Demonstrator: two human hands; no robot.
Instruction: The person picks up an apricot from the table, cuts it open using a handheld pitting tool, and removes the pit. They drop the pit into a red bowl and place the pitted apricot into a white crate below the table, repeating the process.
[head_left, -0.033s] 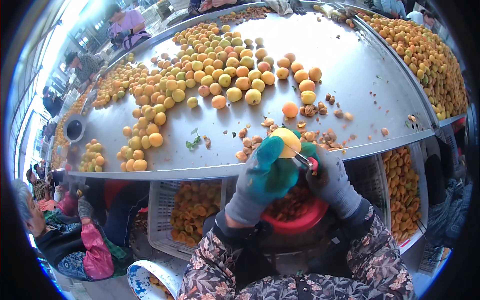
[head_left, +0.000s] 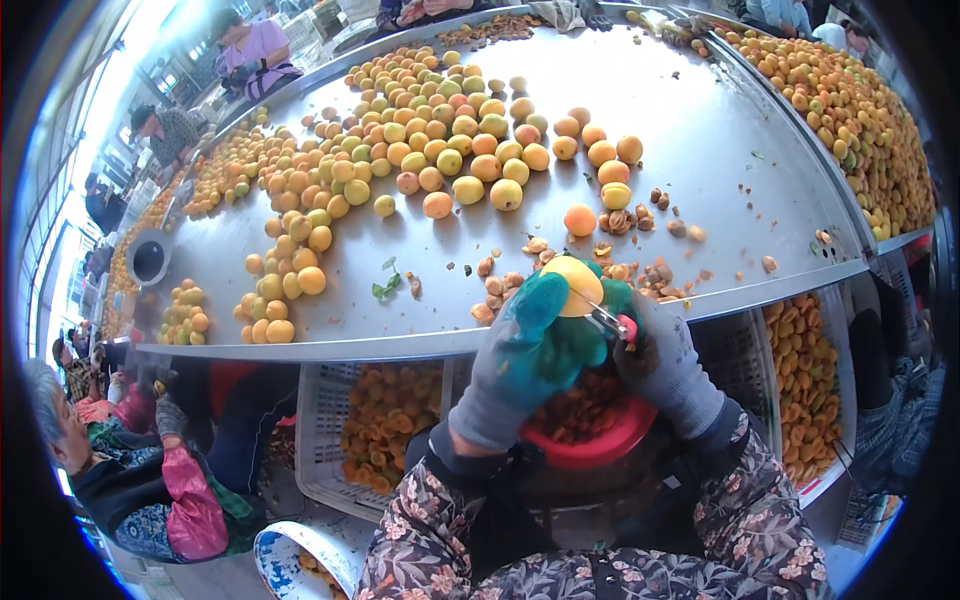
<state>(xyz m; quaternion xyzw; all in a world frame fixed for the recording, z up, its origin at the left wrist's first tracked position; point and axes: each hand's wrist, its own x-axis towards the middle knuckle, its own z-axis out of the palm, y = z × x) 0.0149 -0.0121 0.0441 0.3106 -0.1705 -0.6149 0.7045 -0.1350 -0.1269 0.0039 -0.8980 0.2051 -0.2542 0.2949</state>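
Observation:
Just over the table's near edge, my left hand (head_left: 545,335), in a grey glove with a green coated palm, is closed around a yellow apricot (head_left: 570,283). In my right hand (head_left: 660,345), gloved the same way, is a small knife (head_left: 612,321) with a red handle; its metal blade meets the apricot's near right side. How deep the blade goes, I cannot tell. Wet brown apricot stones (head_left: 655,278) lie on the metal just beyond my hands. Below my hands, a red basin (head_left: 600,450) holds dark orange-brown pieces, partly hidden by my gloves.
Whole apricots (head_left: 440,140) spread over the metal table (head_left: 700,170), with a large heap (head_left: 850,110) behind a divider at right. Crates of apricot halves (head_left: 320,440) (head_left: 800,390) flank the basin. A white bucket (head_left: 290,545) stands lower left. A co-worker (head_left: 150,470) sits at left.

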